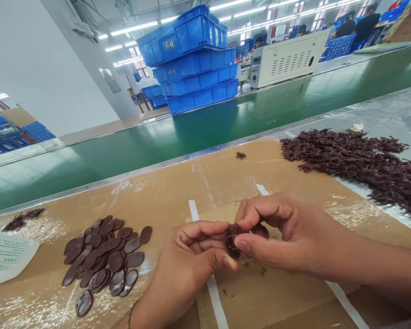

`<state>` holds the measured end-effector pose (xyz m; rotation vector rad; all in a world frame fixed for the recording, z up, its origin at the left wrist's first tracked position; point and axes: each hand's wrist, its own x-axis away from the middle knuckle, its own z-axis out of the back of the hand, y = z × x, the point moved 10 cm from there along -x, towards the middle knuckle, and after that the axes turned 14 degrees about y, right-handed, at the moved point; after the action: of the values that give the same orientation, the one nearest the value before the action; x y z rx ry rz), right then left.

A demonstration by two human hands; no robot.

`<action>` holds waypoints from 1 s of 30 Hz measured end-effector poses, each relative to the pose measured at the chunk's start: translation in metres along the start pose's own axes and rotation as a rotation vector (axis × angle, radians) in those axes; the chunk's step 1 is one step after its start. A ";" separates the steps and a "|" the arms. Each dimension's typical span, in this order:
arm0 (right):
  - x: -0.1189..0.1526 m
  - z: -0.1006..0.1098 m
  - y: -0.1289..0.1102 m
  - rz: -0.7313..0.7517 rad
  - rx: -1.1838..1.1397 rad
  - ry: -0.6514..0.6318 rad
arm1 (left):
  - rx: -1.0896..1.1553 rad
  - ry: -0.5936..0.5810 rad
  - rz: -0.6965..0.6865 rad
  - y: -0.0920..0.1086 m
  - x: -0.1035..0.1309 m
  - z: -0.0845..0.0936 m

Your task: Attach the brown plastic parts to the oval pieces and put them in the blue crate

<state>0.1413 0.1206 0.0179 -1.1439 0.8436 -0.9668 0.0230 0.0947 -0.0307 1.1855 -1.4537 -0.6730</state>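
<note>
Both hands (192, 260) (281, 233) | grip pinching oval piece (230, 241) | long axis near upright, on edge

Brown parts on tan cardboard, green belt, blue crates

Dark brown oval pieces (104, 256) lie near left on tan cardboard (178, 192) striped with white tape (193, 210); a dark brown tangled heap (356, 160) lies right; far off, a glossy green belt (226, 123) and blue crates (192, 59).

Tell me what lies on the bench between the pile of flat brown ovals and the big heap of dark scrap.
In the head view, both hands: the left hand and right hand pinch one brown oval piece over taped cardboard.
</note>
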 end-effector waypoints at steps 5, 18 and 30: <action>0.000 -0.001 0.001 -0.005 -0.004 -0.004 | 0.015 -0.008 0.002 0.000 -0.001 -0.001; -0.001 0.001 0.000 0.000 -0.013 0.010 | 0.013 -0.023 0.003 0.000 0.000 -0.001; -0.001 0.000 -0.006 0.045 0.009 0.019 | -0.022 -0.066 -0.065 0.003 -0.002 0.001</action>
<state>0.1401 0.1205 0.0239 -1.1050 0.8759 -0.9444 0.0212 0.0969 -0.0289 1.2083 -1.4638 -0.7770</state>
